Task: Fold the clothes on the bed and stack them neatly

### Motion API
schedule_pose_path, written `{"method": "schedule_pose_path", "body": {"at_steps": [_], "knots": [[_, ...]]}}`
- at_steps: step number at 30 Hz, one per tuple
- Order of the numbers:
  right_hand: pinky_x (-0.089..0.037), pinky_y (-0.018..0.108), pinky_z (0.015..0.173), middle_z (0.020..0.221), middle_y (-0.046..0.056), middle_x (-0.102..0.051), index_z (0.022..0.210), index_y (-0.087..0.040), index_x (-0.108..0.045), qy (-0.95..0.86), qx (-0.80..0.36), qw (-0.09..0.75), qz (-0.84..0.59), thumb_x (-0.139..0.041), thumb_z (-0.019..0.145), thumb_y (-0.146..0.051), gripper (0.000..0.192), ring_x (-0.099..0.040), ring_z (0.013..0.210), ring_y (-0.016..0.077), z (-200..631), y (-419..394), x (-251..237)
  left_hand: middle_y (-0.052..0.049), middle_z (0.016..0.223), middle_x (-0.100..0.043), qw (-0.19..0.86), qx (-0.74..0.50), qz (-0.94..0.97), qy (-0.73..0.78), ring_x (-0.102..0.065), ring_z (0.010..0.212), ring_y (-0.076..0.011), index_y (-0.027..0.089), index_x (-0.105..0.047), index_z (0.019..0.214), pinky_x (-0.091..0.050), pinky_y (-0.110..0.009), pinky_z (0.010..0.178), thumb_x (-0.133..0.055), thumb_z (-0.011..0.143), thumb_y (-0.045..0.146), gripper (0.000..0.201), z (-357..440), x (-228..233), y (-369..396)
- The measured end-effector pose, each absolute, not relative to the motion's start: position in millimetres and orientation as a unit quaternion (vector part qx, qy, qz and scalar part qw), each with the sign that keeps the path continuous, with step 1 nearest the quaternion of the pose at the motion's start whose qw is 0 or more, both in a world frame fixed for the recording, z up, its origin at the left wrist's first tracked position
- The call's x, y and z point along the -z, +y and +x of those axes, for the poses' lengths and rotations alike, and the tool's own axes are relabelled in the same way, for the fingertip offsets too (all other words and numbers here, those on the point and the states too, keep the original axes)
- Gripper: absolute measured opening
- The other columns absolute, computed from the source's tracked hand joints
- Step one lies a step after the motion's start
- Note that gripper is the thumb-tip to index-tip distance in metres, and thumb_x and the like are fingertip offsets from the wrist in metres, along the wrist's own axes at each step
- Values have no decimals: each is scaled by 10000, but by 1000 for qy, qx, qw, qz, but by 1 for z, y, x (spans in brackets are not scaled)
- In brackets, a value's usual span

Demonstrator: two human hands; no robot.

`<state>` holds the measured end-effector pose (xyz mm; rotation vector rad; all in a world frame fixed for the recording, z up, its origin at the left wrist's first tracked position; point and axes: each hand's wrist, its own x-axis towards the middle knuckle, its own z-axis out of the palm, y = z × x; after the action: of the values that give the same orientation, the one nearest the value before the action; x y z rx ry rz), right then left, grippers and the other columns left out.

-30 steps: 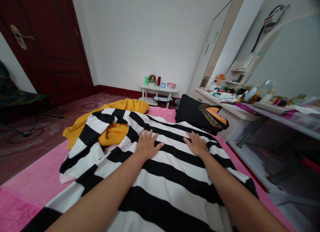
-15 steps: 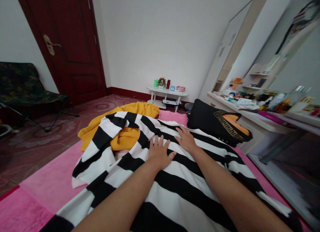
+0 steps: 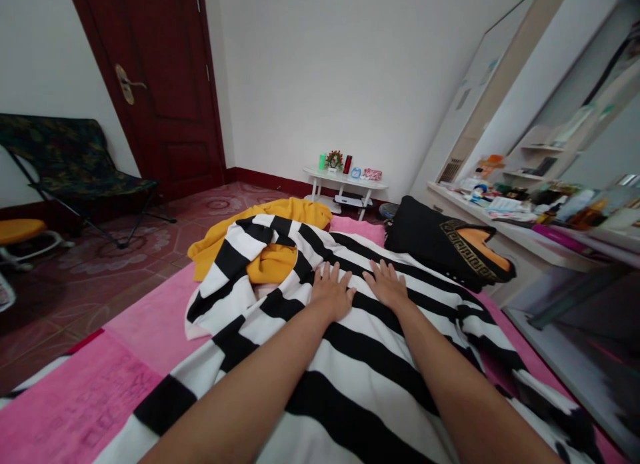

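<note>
Head view: both hands (image 3: 357, 291) flat on striped cloth (image 3: 350, 364)

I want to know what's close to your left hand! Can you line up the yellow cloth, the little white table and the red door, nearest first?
From the left hand, flat on the striped cloth:
1. Yellow cloth, just beyond it to the left.
2. Little white table, farther off by the back wall.
3. Red door, far left; roughly as far as the table, hard to call.

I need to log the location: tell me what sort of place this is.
Probably a bedroom: pink bedspread strewn with clothes, cluttered white dressing table with tall mirror, dark red wooden door.
</note>
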<state>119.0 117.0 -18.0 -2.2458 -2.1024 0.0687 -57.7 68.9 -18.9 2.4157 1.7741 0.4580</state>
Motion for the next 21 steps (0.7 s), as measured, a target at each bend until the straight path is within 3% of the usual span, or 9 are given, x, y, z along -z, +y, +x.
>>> {"method": "schedule_pose_path", "body": {"at_steps": [7, 9, 11, 13, 15, 16, 18, 19, 21], "knots": [[-181, 554, 1073, 1545, 62, -176, 1467, -264, -235, -685, 4, 23, -728, -154, 936, -528, 599, -139, 1407, 290, 108, 39, 16, -97, 1545, -155, 87, -99, 817, 561, -78, 1416, -320, 210, -311, 1442, -105, -508, 1129, -248, 910, 539, 629, -62, 6, 45], [-185, 537, 1077, 1539, 66, -196, 1464, -256, -247, -686, 18, 33, -726, -158, 940, -511, 590, -154, 1404, 282, 106, 26, 16, -136, 1529, -198, 85, -90, 828, 547, -108, 1413, -320, 162, -327, 1432, -144, -491, 1125, -297, 906, 526, 641, -67, -3, 25], [-187, 519, 1081, 1536, 62, -209, 1459, -253, -266, -686, 27, 46, -726, -173, 940, -506, 585, -167, 1401, 277, 104, 19, 16, -159, 1472, -334, 93, -75, 848, 516, -236, 1380, -327, 155, -417, 1380, -244, -467, 1095, -449, 859, 496, 624, -77, -18, 6], [-185, 509, 1083, 1532, 60, -222, 1452, -250, -286, -683, 31, 57, -728, -190, 937, -509, 584, -177, 1399, 273, 104, 16, 16, -118, 1280, -575, 154, -75, 860, 480, -480, 1228, -302, 207, -588, 1219, -393, -395, 996, -626, 750, 418, 516, -95, -37, -5], [-183, 504, 1083, 1528, 60, -235, 1445, -249, -304, -680, 28, 65, -730, -197, 934, -512, 584, -184, 1396, 271, 103, 15, 15, -36, 944, -718, 237, -105, 841, 475, -656, 924, -217, 240, -690, 1005, -489, -295, 820, -649, 723, 365, 311, -121, -59, -3], [-182, 502, 1084, 1527, 59, -237, 1442, -249, -310, -679, 25, 68, -731, -198, 934, -511, 583, -185, 1395, 271, 103, 14, 15, -13, 809, -719, 254, -127, 823, 492, -672, 783, -174, 232, -699, 950, -497, -257, 737, -587, 773, 365, 248, -137, -71, 4], [-181, 499, 1084, 1527, 57, -239, 1438, -247, -319, -679, 20, 74, -731, -198, 934, -507, 580, -186, 1394, 271, 104, 14, 13, -28, 725, -700, 227, -179, 782, 552, -654, 667, -152, 186, -674, 981, -482, -242, 647, -434, 865, 367, 322, -173, -93, 24], [-182, 498, 1083, 1527, 57, -239, 1437, -245, -322, -679, 18, 76, -730, -196, 935, -505, 579, -185, 1394, 272, 104, 13, 13, -45, 745, -699, 196, -216, 754, 589, -650, 694, -161, 168, -666, 974, -470, -241, 642, -439, 862, 354, 313, -191, -103, 37], [-184, 499, 1079, 1525, 63, -243, 1434, -238, -329, -681, 18, 80, -728, -196, 936, -502, 580, -182, 1394, 276, 104, 12, 12, -49, 664, -677, 154, -332, 602, 710, -638, 702, -186, 168, -671, 770, -444, -232, 607, -589, 770, 398, 244, -225, -119, 62]]}}
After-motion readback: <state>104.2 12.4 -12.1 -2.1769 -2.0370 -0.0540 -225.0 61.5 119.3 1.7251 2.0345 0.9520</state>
